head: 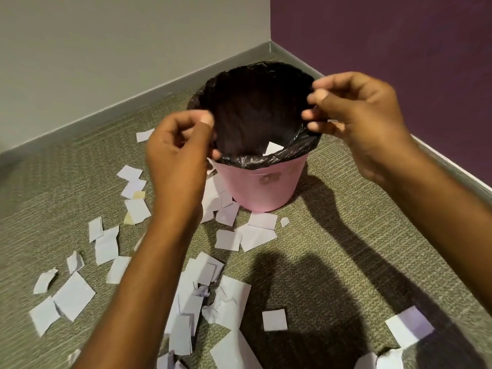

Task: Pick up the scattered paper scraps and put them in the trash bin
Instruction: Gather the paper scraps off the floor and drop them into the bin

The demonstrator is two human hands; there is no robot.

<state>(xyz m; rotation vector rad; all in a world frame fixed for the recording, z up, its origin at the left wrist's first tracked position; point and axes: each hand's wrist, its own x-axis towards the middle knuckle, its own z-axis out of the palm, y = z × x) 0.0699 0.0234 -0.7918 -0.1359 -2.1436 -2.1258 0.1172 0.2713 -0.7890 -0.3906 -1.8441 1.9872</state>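
Observation:
A pink trash bin point(262, 186) lined with a black bag point(255, 107) stands on the carpet near the room's corner. One white scrap point(272, 148) lies inside the bag. My left hand point(177, 153) grips the bag's left rim with pinched fingers. My right hand point(356, 118) pinches the bag's right rim. Many white paper scraps point(207, 296) are scattered on the carpet in front of and left of the bin. More scraps point(410, 326) lie at the lower right.
A grey wall point(106, 49) with a baseboard runs behind the bin, and a purple wall point(386, 35) closes the right side. The bin sits close to that corner. Green-grey carpet point(346, 235) covers the floor, with my arms' shadows on it.

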